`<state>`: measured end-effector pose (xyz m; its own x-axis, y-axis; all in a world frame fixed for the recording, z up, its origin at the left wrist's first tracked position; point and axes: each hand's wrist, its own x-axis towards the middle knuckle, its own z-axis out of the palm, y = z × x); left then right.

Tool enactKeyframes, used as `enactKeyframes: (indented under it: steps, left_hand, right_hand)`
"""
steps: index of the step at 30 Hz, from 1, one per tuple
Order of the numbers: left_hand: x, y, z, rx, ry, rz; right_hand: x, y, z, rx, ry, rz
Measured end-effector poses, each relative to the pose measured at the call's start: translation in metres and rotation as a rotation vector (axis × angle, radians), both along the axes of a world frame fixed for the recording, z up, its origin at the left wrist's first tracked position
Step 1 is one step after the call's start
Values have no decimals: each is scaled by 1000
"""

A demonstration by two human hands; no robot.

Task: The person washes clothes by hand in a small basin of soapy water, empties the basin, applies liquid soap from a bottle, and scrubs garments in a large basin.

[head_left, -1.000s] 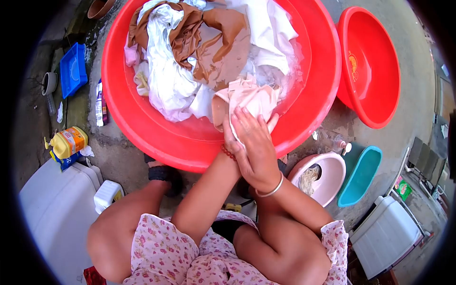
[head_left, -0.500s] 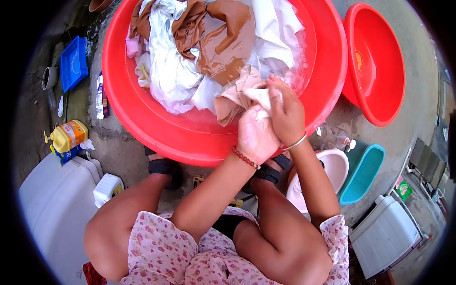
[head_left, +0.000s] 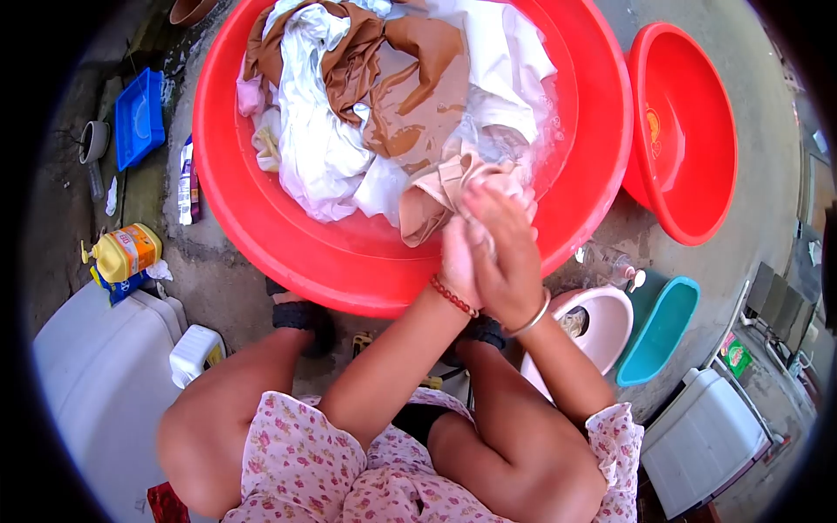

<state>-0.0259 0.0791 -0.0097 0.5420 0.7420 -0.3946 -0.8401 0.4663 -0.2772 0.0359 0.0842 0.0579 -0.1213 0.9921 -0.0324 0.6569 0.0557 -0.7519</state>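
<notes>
Both hands meet over the near right part of a large red basin (head_left: 253,248). A wet beige-pink cloth (head_left: 429,207) is bunched between them, its free end hanging towards the water. My left hand (head_left: 459,263), with a red bead bracelet at the wrist, is closed round the cloth from below; its fingers are partly hidden. Pressed over it is my right hand (head_left: 507,253), wearing a silver bangle, slightly blurred at the fingers. Beyond the hands, a brown garment (head_left: 427,118) and white clothes (head_left: 318,148) soak in the basin water.
A smaller red basin (head_left: 697,131) leans at the right. Nearer are a pink basin (head_left: 615,318), a teal tub (head_left: 667,336) and a clear bottle (head_left: 610,261). On the left stand a yellow pump bottle (head_left: 126,251), a blue tray (head_left: 139,118) and a white jug (head_left: 197,353).
My right hand has turned and slid down over the left, its fingers now lying across the cloth. The pressed hands sit slightly lower in view, and the whole view has shifted a little.
</notes>
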Motion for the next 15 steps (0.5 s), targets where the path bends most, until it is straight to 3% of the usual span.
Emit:
enactKeyframes:
  steps: [1,2,4,5,6,8,10,11,13,15]
  left_hand:
    - [0,-6,-13,164,-62,28]
    - [-6,-5,-14,233,44,12]
    - [-7,-11,-13,84,33,22]
    - [-7,-6,-2,-47,38,-33]
    - [-4,6,12,-160,40,-83]
    - [0,10,30,-167,-36,-74]
    - [1,12,31,-65,148,-77]
    - [2,-3,1,298,-208,80]
    - [-2,-4,3,68,35,-51]
    - [-4,-1,4,-79,36,6]
  right_hand:
    - [-10,-7,6,-63,54,35]
    - [-21,-14,13,-128,106,66]
    - [-5,-2,-9,-72,70,61]
    - [12,8,-33,-19,3,-73]
    - [33,15,-57,-112,173,-175]
    - [41,14,-50,-217,258,-295]
    - [19,3,-12,-1,-207,-110]
    - [1,-9,0,15,-99,-7]
    - [-12,-16,12,-40,-71,75]
    - [3,-2,-12,-4,-60,37]
